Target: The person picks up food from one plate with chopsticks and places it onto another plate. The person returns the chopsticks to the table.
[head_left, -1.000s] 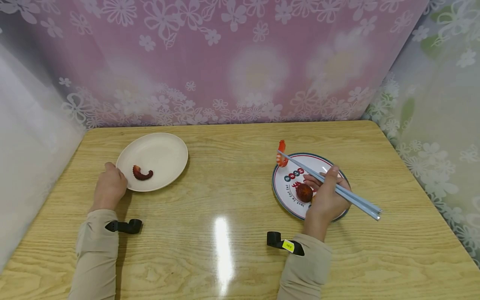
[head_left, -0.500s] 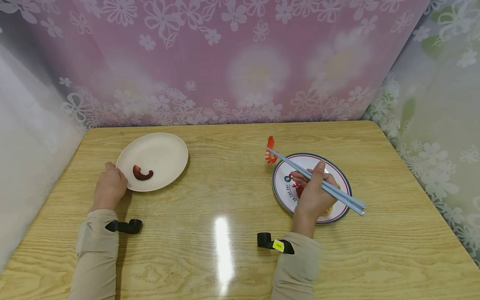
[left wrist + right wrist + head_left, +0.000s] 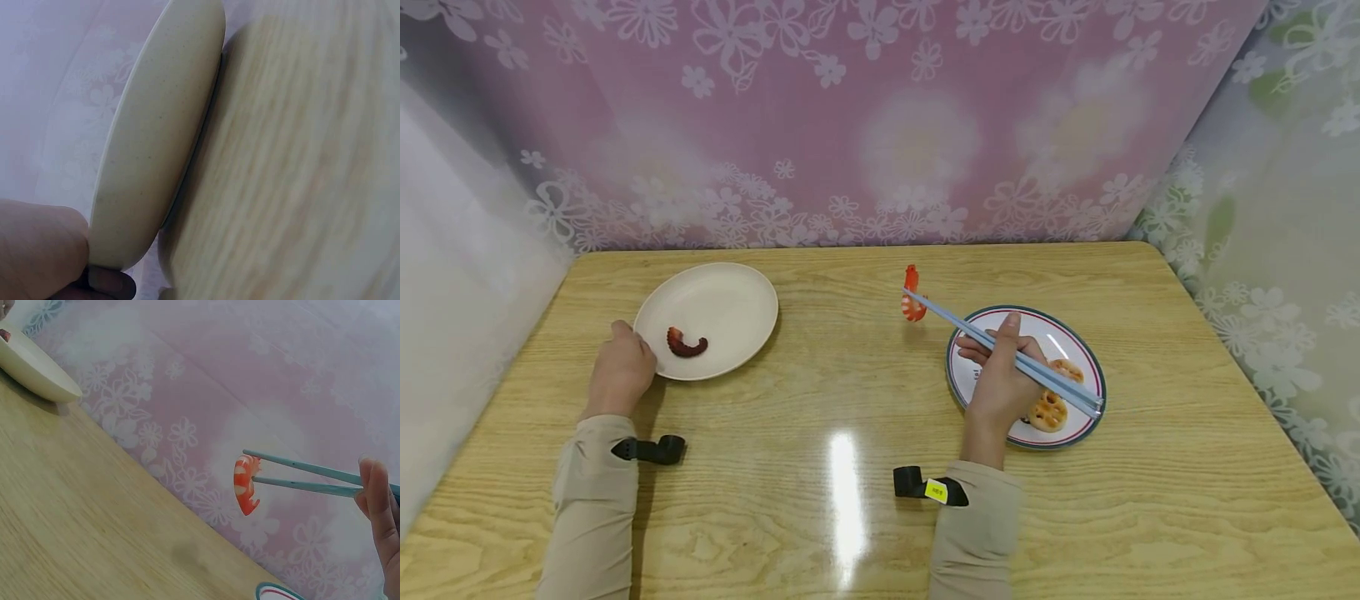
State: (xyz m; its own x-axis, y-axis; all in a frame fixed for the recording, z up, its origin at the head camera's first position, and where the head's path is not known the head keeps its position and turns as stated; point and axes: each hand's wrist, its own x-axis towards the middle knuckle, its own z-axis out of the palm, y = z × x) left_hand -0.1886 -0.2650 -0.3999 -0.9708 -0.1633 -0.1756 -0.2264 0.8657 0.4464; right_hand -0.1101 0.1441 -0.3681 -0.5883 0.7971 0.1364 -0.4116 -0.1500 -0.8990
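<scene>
My right hand (image 3: 1002, 383) holds a pair of light blue chopsticks (image 3: 970, 331), whose tips pinch an orange-and-white shrimp (image 3: 913, 302). In the right wrist view the shrimp (image 3: 244, 484) hangs between the two tips, above the table. Below my right hand lies a patterned plate (image 3: 1086, 350) with browned lotus root slices (image 3: 1049, 412); the hand covers part of it. At the left, my left hand (image 3: 619, 371) pinches the rim of a cream plate (image 3: 737, 312). On that plate rests a dark red curled octopus tentacle (image 3: 686, 342). The left wrist view shows the plate's outer side (image 3: 150, 137).
Wood-grain table (image 3: 820, 375) spans the space between the two plates, with a bright light reflection near its front. A pink floral curtain (image 3: 850, 150) hangs behind the far edge. Black wrist cameras (image 3: 658, 450) sit on both sleeves.
My right hand has moved left, carrying the shrimp in the chopsticks away from the patterned plate. More lotus root slices now show. The left hand and cream plate stay in place.
</scene>
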